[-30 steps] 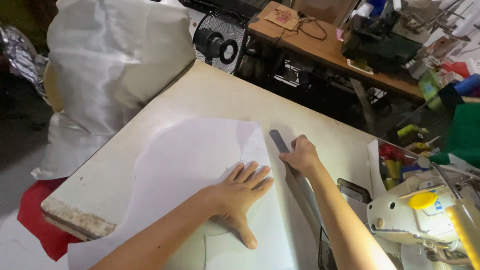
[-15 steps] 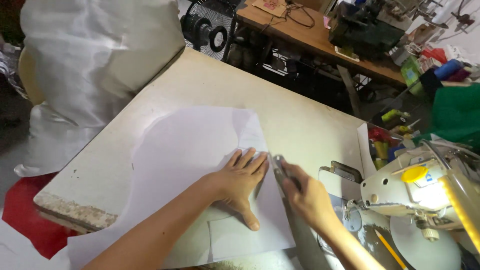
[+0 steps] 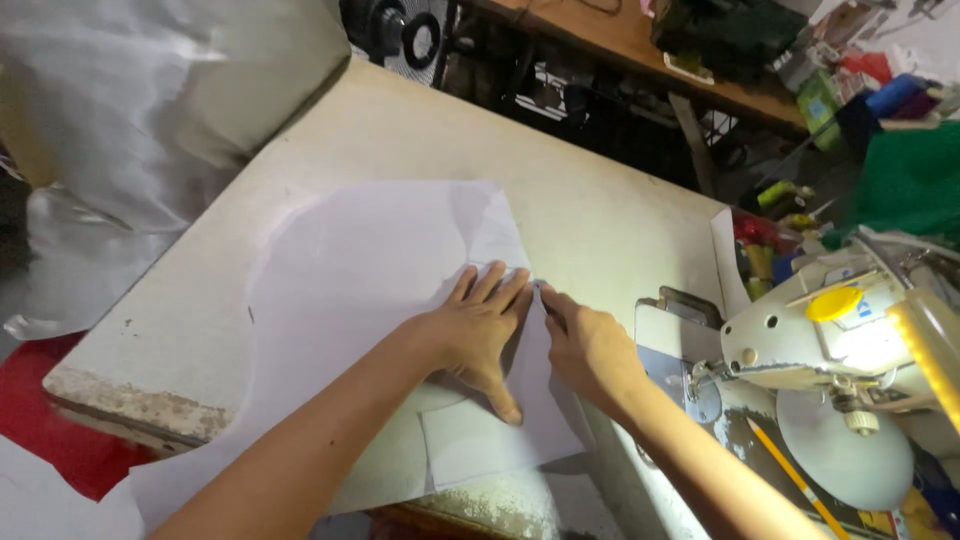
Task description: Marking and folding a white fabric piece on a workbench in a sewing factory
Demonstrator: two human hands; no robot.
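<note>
A large white sheet (image 3: 370, 260) with a curved edge lies flat on the cream table (image 3: 600, 210). A smaller white piece (image 3: 490, 440) lies on it near the front edge. My left hand (image 3: 480, 325) presses flat on the sheet with its fingers spread, just inside the right edge. Right beside it, my right hand (image 3: 590, 350) is curled, fingertips at the sheet's edge. Only the dark tip of a grey ruler (image 3: 541, 288) shows at those fingertips; the rest is hidden under the hand and forearm.
A white sewing machine (image 3: 830, 330) with a yellow knob stands close on the right, a yellow pencil (image 3: 790, 475) below it. A big white fabric bundle (image 3: 150, 100) fills the far left. A fan (image 3: 400, 30), a wooden bench (image 3: 720, 80) and green cloth (image 3: 910, 180) lie beyond the table.
My right hand has slid back along the sheet's right edge toward me, bringing the ruler with it, and now sits beside my left hand. My left hand has stayed flat on the sheet.
</note>
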